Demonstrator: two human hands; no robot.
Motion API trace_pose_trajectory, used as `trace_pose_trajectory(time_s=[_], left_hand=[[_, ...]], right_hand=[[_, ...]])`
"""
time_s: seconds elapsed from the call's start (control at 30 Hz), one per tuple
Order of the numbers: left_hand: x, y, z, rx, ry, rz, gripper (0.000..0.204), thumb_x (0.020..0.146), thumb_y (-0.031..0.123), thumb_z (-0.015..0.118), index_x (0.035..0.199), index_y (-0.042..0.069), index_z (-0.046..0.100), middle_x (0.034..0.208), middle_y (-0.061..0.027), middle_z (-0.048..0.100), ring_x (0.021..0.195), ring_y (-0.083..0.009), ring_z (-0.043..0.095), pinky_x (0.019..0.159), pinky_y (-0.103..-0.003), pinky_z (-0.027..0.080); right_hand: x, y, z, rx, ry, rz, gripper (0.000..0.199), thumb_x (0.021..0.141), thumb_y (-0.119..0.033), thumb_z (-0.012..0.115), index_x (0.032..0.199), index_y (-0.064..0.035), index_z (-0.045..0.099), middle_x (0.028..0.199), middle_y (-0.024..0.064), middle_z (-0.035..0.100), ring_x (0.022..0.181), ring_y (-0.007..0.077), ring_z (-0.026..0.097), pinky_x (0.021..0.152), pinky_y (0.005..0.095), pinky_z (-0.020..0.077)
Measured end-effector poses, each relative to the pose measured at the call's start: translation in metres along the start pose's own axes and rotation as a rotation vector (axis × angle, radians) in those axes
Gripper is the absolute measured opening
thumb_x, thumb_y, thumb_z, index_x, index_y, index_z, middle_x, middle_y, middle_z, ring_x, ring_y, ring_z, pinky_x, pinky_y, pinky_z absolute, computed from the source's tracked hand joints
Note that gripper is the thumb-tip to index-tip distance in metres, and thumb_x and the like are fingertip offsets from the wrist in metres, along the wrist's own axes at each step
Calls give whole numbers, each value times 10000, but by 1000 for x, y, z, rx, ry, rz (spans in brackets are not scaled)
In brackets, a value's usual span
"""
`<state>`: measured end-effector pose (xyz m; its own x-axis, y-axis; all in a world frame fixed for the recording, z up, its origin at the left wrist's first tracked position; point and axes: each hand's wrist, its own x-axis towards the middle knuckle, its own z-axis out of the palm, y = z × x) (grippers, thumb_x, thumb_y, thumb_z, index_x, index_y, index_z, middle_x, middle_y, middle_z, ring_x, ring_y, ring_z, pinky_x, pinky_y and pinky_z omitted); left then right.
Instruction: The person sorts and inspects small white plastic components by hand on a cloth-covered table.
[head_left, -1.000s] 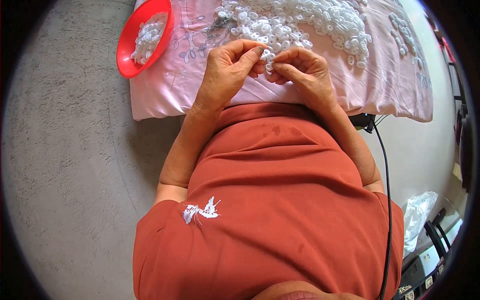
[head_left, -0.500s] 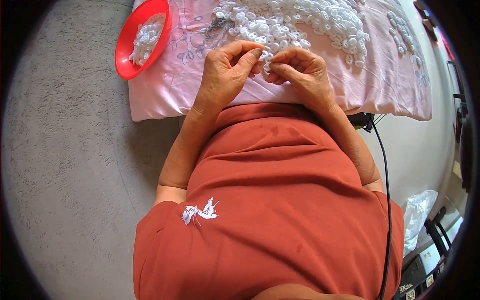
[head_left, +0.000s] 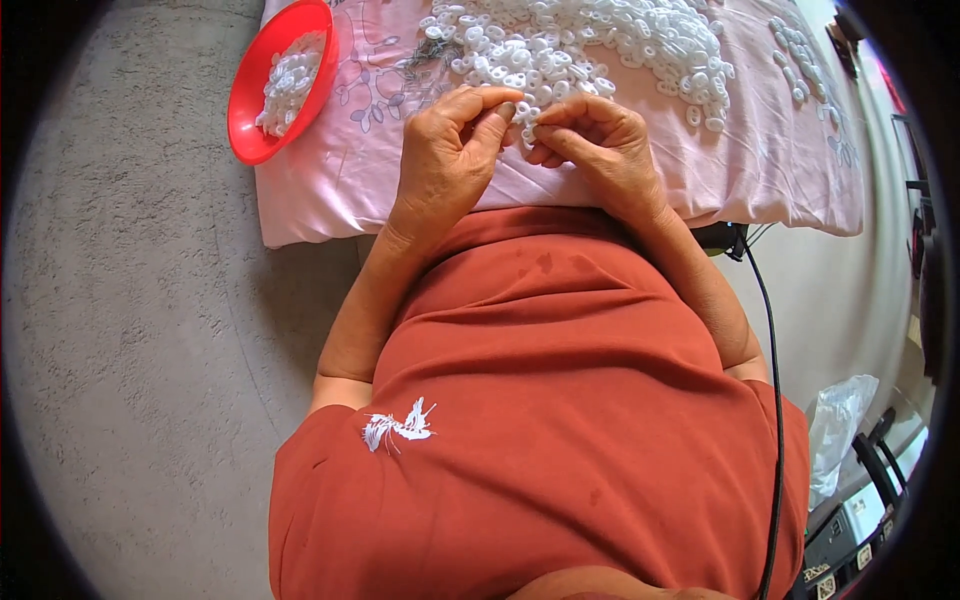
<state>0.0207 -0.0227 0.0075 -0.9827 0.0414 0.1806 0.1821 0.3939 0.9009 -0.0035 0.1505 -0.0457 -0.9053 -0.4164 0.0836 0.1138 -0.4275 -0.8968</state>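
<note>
My left hand (head_left: 455, 135) and my right hand (head_left: 595, 140) are held close together over the near edge of a table covered with a pink cloth (head_left: 330, 190). The thumb and forefinger of each are pinched. Whatever lies between the fingertips is too small to make out. Just beyond the fingers a large heap of small white plastic oval pieces (head_left: 520, 60) with holes spreads over the cloth. A little pile of thin grey metal pieces (head_left: 432, 58) lies at the heap's left side.
At the table's left edge a red bowl (head_left: 240, 125) holds white pieces (head_left: 292, 90). More white pieces (head_left: 797, 65) lie apart on the right. A black cable (head_left: 765, 300) runs down along my right side. A clear plastic bag (head_left: 838, 430) stands at the lower right.
My left hand has shifted slightly left, leaving a touch more space between the fingertips. Both hands stay pinched, and the right has hardly moved.
</note>
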Motion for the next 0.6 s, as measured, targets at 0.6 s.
trace_pose_trajectory(time_s=[0.6], left_hand=[[-4,2,2,122,32,94,147,872,-17,603,999,-12,676,779,-89,638,656,-134,622,581,-256,482]], right_hand=[[0,-2,0,-32,-9,-11,85,887,-5,622,963,27,644,844,88,681,775,150,689,685,251,575]])
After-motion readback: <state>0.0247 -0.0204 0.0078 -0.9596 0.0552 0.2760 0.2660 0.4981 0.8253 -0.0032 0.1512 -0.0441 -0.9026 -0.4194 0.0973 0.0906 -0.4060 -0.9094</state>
